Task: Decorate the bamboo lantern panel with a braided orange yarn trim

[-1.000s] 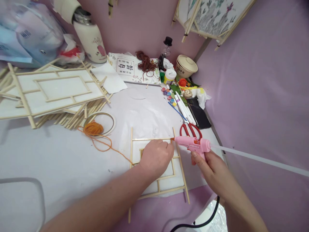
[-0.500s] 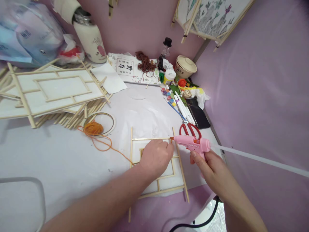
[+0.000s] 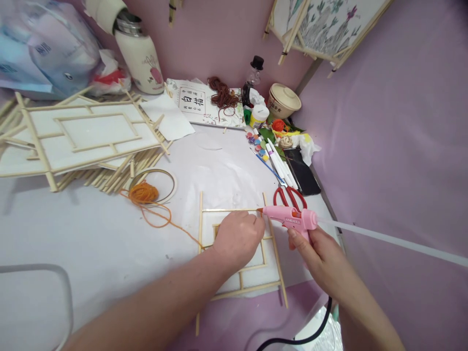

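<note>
A small frame of thin wooden sticks over white paper lies on the table near the front edge. My left hand rests on the frame's upper part, fingers curled and pressing on the sticks. My right hand grips the handle of a pink hot glue gun. Its orange nozzle points left at the frame's upper right corner, just beyond my left fingertips. A clear glue stick juts out of the gun's back to the right. The gun's black cord hangs down below my right wrist.
Red-handled scissors lie just behind the gun. Orange string and a ring lie left of the frame. Larger stick frames are stacked at the far left. Pens, paint dots, a black phone, a bowl, a book and a flask crowd the back.
Hardly anything has moved. The glue gun's nozzle has stayed at the frame's upper right corner and my left hand has kept its place on the sticks. The camera shifted slightly.
</note>
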`<state>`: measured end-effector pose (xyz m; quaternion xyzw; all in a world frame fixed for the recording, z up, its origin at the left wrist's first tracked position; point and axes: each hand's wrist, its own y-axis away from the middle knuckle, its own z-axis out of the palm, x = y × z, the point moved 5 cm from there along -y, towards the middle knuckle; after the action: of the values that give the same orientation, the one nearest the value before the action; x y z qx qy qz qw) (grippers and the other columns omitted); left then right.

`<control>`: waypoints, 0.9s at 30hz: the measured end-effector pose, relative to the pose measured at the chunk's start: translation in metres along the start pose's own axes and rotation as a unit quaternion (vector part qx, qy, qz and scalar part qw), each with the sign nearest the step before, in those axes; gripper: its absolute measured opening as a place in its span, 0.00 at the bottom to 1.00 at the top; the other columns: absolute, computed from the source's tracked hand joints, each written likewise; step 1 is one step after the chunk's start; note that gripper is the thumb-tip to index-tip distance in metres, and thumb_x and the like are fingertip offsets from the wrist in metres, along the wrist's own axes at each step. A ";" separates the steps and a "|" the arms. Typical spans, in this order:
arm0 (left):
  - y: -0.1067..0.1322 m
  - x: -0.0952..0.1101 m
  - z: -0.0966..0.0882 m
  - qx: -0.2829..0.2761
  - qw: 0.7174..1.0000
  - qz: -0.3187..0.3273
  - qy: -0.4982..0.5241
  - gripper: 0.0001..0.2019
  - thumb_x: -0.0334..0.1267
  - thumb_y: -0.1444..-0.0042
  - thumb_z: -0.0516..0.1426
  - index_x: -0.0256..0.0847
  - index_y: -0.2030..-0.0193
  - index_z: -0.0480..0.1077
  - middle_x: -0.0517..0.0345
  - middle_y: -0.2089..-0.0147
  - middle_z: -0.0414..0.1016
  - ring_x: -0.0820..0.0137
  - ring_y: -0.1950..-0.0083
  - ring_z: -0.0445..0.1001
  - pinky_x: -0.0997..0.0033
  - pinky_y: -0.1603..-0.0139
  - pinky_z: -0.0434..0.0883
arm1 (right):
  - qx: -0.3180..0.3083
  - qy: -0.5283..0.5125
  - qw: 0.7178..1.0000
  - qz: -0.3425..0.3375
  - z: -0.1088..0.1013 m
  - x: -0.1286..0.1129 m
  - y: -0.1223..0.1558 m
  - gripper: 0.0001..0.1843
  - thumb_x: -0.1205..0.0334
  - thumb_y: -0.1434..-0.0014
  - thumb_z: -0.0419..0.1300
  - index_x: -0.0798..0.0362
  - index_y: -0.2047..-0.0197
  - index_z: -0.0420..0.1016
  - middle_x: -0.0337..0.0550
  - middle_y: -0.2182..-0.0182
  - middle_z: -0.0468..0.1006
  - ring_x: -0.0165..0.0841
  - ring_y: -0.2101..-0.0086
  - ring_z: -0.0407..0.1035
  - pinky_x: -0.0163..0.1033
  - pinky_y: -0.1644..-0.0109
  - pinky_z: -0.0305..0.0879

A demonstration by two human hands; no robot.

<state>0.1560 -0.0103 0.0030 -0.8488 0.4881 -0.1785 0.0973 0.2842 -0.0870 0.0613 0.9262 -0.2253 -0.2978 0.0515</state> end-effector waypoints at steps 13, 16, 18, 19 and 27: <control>-0.001 0.000 -0.001 0.004 1.000 -0.005 0.000 0.11 0.30 0.39 0.54 0.39 0.73 0.68 0.58 0.78 0.69 0.66 0.73 0.71 0.65 0.70 0.65 | 0.006 0.011 1.000 -0.017 0.000 0.006 0.000 0.23 0.42 0.36 0.49 0.51 0.70 0.69 0.38 0.79 0.68 0.33 0.77 0.63 0.36 0.73 0.59; -0.001 0.000 -0.001 0.011 1.000 -0.006 0.004 0.11 0.31 0.40 0.54 0.39 0.73 0.69 0.58 0.78 0.69 0.65 0.73 0.71 0.64 0.71 0.65 | 0.025 -0.013 1.000 -0.011 -0.003 0.009 0.005 0.22 0.42 0.37 0.51 0.51 0.68 0.70 0.39 0.78 0.69 0.32 0.76 0.64 0.36 0.72 0.60; -0.001 0.000 -0.001 0.020 1.000 -0.003 0.005 0.10 0.31 0.40 0.55 0.39 0.73 0.69 0.58 0.78 0.69 0.65 0.73 0.71 0.64 0.72 0.64 | 0.032 -0.054 0.998 0.000 -0.005 0.011 0.009 0.22 0.41 0.38 0.52 0.51 0.68 0.72 0.37 0.79 0.67 0.31 0.78 0.61 0.35 0.75 0.58; 0.000 0.000 -0.001 0.025 1.000 -0.002 0.005 0.10 0.31 0.40 0.55 0.39 0.73 0.69 0.58 0.78 0.69 0.65 0.74 0.71 0.64 0.72 0.64 | 0.040 -0.082 0.996 0.009 -0.007 0.011 0.011 0.22 0.41 0.38 0.52 0.51 0.67 0.73 0.36 0.80 0.65 0.29 0.80 0.59 0.35 0.76 0.57; -0.001 -0.001 0.001 0.008 1.000 -0.015 -0.004 0.13 0.31 0.37 0.52 0.39 0.74 0.69 0.57 0.77 0.70 0.65 0.73 0.71 0.65 0.72 0.62 | 0.210 -0.346 0.913 0.046 -0.003 0.024 0.003 0.21 0.42 0.40 0.56 0.51 0.61 0.76 0.41 0.67 0.76 0.30 0.71 0.68 0.34 0.71 0.64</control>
<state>0.1561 -0.0090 0.0023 -0.8559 0.4734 -0.1809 0.1034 0.3018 -0.1002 0.0514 0.7430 -0.3291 -0.5432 -0.2114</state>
